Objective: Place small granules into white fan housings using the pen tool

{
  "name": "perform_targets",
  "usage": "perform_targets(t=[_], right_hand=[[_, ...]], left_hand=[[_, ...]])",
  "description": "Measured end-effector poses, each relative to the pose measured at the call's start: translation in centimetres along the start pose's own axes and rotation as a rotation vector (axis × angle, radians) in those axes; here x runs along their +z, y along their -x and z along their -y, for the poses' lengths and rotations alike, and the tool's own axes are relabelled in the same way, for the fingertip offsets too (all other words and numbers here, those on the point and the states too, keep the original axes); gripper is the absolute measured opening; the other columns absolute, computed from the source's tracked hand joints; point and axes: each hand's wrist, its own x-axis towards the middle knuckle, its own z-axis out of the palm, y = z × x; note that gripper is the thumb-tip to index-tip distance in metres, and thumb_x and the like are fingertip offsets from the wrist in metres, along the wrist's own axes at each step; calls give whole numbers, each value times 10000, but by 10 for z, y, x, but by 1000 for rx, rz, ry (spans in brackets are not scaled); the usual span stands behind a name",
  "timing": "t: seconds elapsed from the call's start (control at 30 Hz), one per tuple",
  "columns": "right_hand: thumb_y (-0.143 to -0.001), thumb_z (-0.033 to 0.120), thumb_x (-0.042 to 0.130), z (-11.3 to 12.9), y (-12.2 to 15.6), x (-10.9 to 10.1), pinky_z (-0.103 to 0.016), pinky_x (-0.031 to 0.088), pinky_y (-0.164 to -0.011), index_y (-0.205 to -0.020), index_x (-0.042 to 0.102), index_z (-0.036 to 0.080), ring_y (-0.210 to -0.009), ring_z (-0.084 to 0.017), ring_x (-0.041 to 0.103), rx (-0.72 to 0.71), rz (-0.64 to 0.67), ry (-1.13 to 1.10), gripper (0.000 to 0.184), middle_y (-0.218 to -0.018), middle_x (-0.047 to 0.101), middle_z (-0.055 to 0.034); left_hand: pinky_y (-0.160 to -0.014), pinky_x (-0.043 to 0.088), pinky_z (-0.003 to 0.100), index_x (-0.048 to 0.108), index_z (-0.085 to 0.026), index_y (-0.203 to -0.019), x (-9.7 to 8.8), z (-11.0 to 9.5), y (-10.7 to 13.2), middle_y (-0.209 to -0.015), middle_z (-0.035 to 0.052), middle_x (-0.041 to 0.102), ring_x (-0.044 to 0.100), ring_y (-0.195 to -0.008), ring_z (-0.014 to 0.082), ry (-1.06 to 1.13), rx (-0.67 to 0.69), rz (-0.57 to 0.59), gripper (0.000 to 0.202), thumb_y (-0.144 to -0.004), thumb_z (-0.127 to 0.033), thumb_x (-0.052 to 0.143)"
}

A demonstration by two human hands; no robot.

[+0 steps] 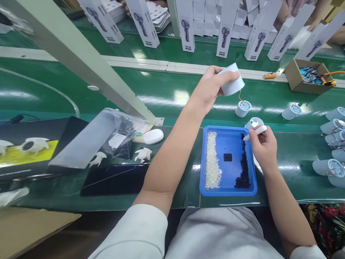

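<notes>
My left hand is raised over the green belt, closed around a pale blue cylindrical fan housing with a thin orange wire hanging from it. My right hand pinches a white pen-like tool at the far right corner of a blue tray. The tray holds a strip of small white parts, a strip of small dark parts and one dark square piece. Two more housings stand just beyond the tray, one on the belt and one by my right hand.
Several pale housings lie at the right on the belt. White product boxes stand in a row at the back. A cardboard box holds tools. A plastic bag, white fan blades and a grey post sit left.
</notes>
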Motion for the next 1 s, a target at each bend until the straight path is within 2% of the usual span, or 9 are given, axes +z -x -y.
perform_targets(t=[0.23,0.37,0.53,0.67,0.87,1.0], right_hand=[[-835,289,617,-1,1,1,-262,467,-552,-778,544,214,-560,-106,542,-15,13,-37,119,-677,560,28],[-836,289,622,-2,8,7,-277,467,-569,-830,572,217,-589,-119,559,-40,134,-44,87,-707,582,19],[-849,267,614,1,17,15,-287,478,-586,-848,574,223,-606,-130,584,-157,273,-30,60,-721,608,12],[-852,255,610,1,18,16,-286,475,-579,-850,571,224,-613,-132,585,-211,264,6,50,-746,623,3],[-857,263,598,2,16,16,-287,469,-569,-853,560,224,-625,-140,593,-192,274,24,55,-765,627,-5],[-856,249,593,4,16,17,-277,443,-548,-824,553,224,-594,-129,552,-239,253,41,57,-738,609,4]], left_hand=[[-864,418,305,445,-161,-917,0,0,-2,-948,28,582,590,-942,145,-4,-16,-30,254,-803,-222,664],[-901,413,308,443,-155,-916,-1,1,-2,-953,26,569,584,-939,129,-12,-4,0,279,-803,-251,679],[-980,387,344,440,-149,-908,1,-1,0,-939,21,543,578,-1013,149,-32,-7,-18,250,-821,-228,660],[-1000,382,350,433,-144,-884,2,-3,0,-915,14,523,571,-1013,141,-8,-12,-39,245,-825,-210,661],[-991,398,330,438,-144,-876,2,-4,-1,-910,7,516,574,-1009,133,11,-20,-59,233,-840,-218,657],[-988,398,333,434,-149,-869,3,-5,0,-918,10,513,568,-1017,142,8,-34,-66,220,-850,-211,644]])
